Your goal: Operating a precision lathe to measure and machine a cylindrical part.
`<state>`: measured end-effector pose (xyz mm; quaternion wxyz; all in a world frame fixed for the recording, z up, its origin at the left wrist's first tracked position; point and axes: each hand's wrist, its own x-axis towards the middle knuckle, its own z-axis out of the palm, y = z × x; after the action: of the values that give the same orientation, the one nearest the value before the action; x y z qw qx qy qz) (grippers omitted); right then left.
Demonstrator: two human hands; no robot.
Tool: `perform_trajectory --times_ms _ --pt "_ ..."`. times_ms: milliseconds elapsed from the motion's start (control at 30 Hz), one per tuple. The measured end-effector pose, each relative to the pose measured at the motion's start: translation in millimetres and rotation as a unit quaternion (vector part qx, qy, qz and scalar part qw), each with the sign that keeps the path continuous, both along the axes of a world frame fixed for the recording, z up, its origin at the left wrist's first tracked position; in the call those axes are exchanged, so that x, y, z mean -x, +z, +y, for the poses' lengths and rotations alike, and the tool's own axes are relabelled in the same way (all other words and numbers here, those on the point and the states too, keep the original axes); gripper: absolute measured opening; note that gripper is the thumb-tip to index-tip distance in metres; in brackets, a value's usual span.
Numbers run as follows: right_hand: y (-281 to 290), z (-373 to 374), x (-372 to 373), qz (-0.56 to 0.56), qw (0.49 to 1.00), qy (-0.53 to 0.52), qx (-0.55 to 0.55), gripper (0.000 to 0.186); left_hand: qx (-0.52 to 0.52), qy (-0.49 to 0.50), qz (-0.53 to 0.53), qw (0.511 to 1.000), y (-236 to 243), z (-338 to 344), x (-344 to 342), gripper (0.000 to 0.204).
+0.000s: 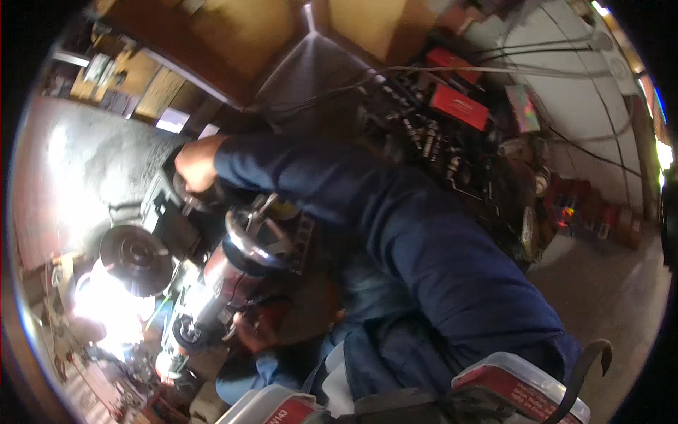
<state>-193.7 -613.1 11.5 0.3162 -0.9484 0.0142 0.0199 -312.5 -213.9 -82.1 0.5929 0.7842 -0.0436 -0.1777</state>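
A machine with a bright chrome handwheel (256, 244) stands at the left, apparently a lathe. My right arm, in a dark blue sleeve, reaches across above the handwheel. Beyond the wheel, my right hand (198, 166) is curled over a dark round part (185, 189) of the machine; its fingertips are hidden. Lower down, in shadow on the near side, my left hand (256, 331) is closed at a small light-coloured lever (229, 326). A reddish cylindrical machine body (227, 277) lies between the hands, brightly lit at its left end.
A round lamp shade (135, 260) glares at the left. Metal tools (427, 138) and red boxes (459, 106) crowd a dark surface at the upper right. Cables (508, 71) cross above them. More red boxes (586, 205) sit along the right wall.
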Motion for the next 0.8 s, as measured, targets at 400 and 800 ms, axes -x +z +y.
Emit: perform_trajectory --times_ms 400,800 --pt "-2 -17 8 0.297 0.939 0.119 -0.124 0.03 0.328 0.2 0.142 0.913 -45 41 -19 0.09" --pt "-6 11 -14 0.386 0.905 0.152 -0.097 0.026 -0.162 -0.082 0.091 0.979 91 23 -30 0.1"
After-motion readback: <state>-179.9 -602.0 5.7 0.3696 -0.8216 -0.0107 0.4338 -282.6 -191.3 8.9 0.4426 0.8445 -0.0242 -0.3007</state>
